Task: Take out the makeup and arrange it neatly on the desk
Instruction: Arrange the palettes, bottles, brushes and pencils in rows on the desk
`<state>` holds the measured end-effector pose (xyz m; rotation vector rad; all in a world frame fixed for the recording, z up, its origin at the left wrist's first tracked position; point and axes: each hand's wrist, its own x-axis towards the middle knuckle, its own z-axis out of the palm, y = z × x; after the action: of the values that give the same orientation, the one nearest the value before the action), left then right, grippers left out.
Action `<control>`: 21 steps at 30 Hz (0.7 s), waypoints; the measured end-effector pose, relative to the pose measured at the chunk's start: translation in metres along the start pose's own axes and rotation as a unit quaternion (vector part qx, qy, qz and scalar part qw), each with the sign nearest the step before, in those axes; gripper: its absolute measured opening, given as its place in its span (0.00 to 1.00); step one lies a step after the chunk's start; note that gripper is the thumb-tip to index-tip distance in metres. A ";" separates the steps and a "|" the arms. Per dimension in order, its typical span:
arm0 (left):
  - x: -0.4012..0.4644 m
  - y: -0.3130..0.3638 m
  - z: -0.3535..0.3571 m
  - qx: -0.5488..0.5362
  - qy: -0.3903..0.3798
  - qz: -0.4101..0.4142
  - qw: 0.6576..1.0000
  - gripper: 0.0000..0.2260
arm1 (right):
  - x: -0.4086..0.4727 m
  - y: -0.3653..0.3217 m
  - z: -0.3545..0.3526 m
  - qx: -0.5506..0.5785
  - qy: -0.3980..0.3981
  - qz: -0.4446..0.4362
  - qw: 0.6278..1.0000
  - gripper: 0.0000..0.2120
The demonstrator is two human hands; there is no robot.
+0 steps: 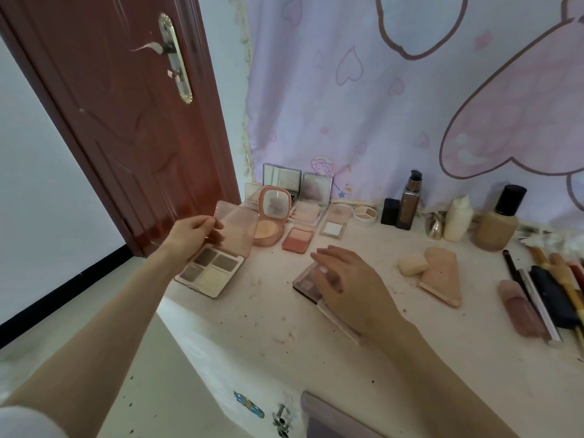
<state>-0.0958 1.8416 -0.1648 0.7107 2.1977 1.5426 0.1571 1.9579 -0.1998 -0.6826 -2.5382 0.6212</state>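
Place: bedroom corner in a home, used for makeup
Door: dark red wooden door (126, 121) with brass handle plate
Wall: pink cartoon cloth (410, 90) with hearts
Desk: pale desk (268, 311) lined with open compacts (271, 216), bottles (410, 200), brushes (556, 279)

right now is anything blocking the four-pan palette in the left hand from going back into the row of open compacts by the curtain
Yes. The left hand pinches the four-pan palette by its raised lid, at the desk's left edge. The round peach compact stands right behind it, with the pink blush beside that. No gap shows in that row.
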 end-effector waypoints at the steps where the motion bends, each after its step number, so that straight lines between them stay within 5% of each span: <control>1: 0.005 -0.003 -0.003 0.012 0.001 -0.002 1.000 0.12 | 0.000 0.000 0.002 -0.045 -0.039 0.004 0.998 0.21; 5: 0.024 -0.015 -0.005 0.043 -0.007 -0.008 0.999 0.13 | -0.002 0.000 0.009 -0.122 -0.118 0.003 0.985 0.28; 16: 0.055 -0.023 -0.003 0.180 0.078 0.004 0.980 0.09 | 0.001 0.003 0.011 -0.130 -0.122 0.014 0.984 0.27; 21: 0.017 -0.039 -0.003 0.351 0.039 -0.011 0.935 0.41 | 0.001 0.004 0.012 -0.136 -0.123 0.013 0.983 0.27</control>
<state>-0.1184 1.8386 -0.2002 0.8169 2.8197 0.7447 0.1514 1.9583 -0.2109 -0.7743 -2.8821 0.3906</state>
